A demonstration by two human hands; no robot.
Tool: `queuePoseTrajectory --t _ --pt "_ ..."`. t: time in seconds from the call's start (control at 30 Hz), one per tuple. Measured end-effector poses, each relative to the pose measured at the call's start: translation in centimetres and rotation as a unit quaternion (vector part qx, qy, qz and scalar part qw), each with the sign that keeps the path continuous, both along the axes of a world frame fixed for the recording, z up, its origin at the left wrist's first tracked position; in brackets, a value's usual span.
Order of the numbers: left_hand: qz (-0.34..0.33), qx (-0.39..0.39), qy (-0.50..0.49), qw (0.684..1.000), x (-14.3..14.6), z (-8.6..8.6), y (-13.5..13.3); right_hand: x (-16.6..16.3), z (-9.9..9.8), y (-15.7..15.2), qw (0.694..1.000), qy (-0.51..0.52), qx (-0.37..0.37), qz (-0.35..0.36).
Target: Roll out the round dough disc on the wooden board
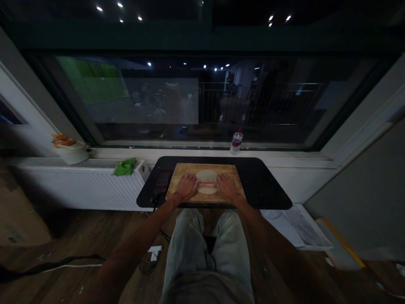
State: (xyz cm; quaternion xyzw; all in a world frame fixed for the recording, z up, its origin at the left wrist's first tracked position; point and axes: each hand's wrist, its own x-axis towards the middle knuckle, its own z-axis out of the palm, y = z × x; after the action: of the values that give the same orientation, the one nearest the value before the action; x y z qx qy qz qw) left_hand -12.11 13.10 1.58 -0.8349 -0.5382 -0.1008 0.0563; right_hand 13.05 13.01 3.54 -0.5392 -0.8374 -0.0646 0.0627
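A wooden board (186, 169) lies on a small black table (268, 185). On the board sits a flat round of pale dough (206, 175). A thin rolling pin (207, 184) lies across the dough. My left hand (186, 187) rests palm down on the pin's left end, fingers flat. My right hand (227, 187) presses on its right end in the same way. Both hands cover the pin's ends.
A plastic water bottle (236, 142) stands on the window sill behind the table. A green cloth (125, 167) lies on the white radiator (79, 185) at the left, beside a white pot (72, 153). Cables and a charger (154, 252) lie on the wooden floor.
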Motion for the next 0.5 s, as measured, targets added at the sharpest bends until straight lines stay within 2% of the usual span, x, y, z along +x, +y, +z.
queuePoseTrajectory --t 0.13,0.3,0.37,0.5 --pt "-0.074 0.025 0.026 0.997 -2.2 -0.9 -0.6 1.7 -0.9 -1.1 0.997 -0.004 0.013 0.073" --pt "-0.130 0.005 0.041 0.991 -4.2 -0.7 -1.1 4.1 -2.0 -1.8 0.990 0.042 -0.022 0.130" --pt "-0.131 0.005 0.048 0.990 -4.4 -0.5 -1.2 4.5 -2.3 -1.9 0.991 0.046 -0.021 0.123" --pt "-0.087 0.011 0.046 0.995 -4.1 -0.2 -1.3 4.1 -2.4 -1.8 0.995 0.035 -0.021 0.096"
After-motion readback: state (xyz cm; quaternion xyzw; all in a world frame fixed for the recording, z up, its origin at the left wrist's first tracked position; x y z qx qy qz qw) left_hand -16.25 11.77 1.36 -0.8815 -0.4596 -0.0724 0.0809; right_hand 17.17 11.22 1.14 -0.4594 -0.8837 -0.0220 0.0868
